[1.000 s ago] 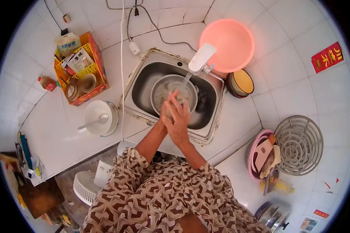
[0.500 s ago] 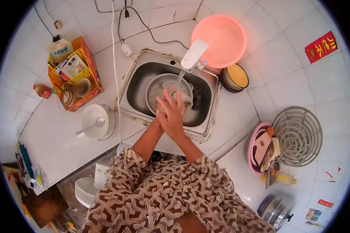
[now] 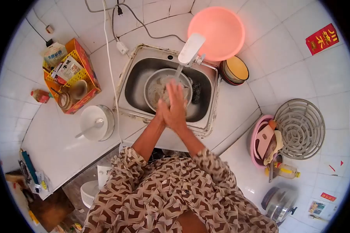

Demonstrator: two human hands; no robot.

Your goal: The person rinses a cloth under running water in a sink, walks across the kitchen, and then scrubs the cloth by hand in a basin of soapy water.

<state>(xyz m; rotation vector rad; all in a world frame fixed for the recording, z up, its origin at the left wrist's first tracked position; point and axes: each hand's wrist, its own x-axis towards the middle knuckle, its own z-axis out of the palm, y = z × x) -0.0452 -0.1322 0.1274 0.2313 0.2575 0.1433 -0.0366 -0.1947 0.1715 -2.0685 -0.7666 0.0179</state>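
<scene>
My right hand (image 3: 175, 106) lies against my left hand (image 3: 161, 110), palms together, above the near part of a metal bowl (image 3: 151, 87) in the sink (image 3: 134, 87). The right fingers are stretched out, pointing toward the faucet (image 3: 191, 49), and look slightly blurred. The left fingers are mostly hidden behind the right hand. Cloudy water with pale matter fills the bowl, and a stream runs down into it from the faucet. A dark scrubber (image 3: 196, 93) sits in the sink, right of the bowl.
A pink basin (image 3: 217, 33) and stacked bowls (image 3: 237, 70) stand behind the sink at right. At left are a white bowl with a spoon (image 3: 90, 130) and an orange box of packets (image 3: 93, 75). A round rack (image 3: 301, 130) leans at right beside a pink basket (image 3: 252, 145).
The whole view has shifted, with the counter items moved left and up. My hands stay pressed together, and my right fingers now lie closer together than before.
</scene>
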